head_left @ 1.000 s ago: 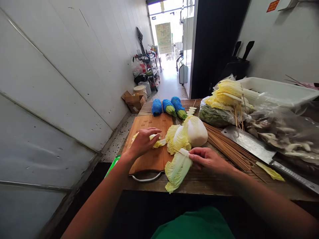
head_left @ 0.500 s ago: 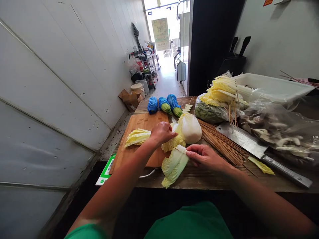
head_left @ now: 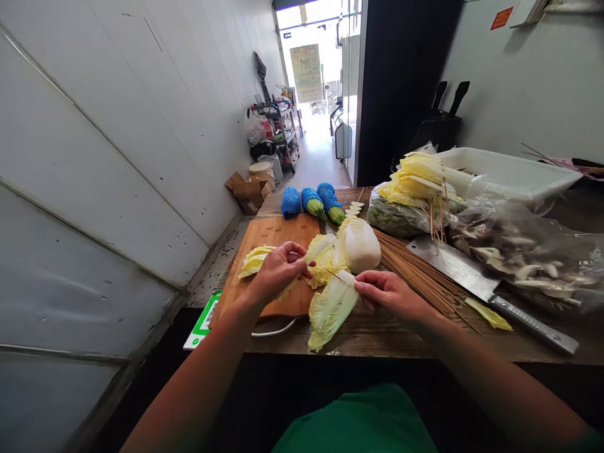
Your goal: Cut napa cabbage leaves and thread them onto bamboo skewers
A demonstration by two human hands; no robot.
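My right hand (head_left: pixel 384 289) is closed on a napa cabbage leaf (head_left: pixel 333 308) at its pale stem end. A thin wooden skewer runs through that leaf, its tip pointing left toward my other hand. My left hand (head_left: pixel 283 270) pinches the end of another cabbage leaf (head_left: pixel 317 248), just left of the skewer tip. Loose yellow leaves (head_left: pixel 325 267) lie behind, against a pale cabbage head (head_left: pixel 359 244). More cut leaves (head_left: pixel 255 259) rest on the wooden cutting board (head_left: pixel 278 229), partly hidden by my left hand.
Blue-netted green vegetables (head_left: pixel 311 202) sit at the table's back. Bare skewers (head_left: pixel 415 267) and a cleaver (head_left: pixel 460 272) lie to the right. Skewered cabbage (head_left: pixel 418 176) rests on bagged greens (head_left: pixel 394 214), beside bagged mushrooms (head_left: pixel 533 251) and a white tub (head_left: pixel 514 170).
My left hand has moved left and slightly down from the loose leaves, bringing a leaf in its fingers. My right hand stays nearly in place with the skewered leaf.
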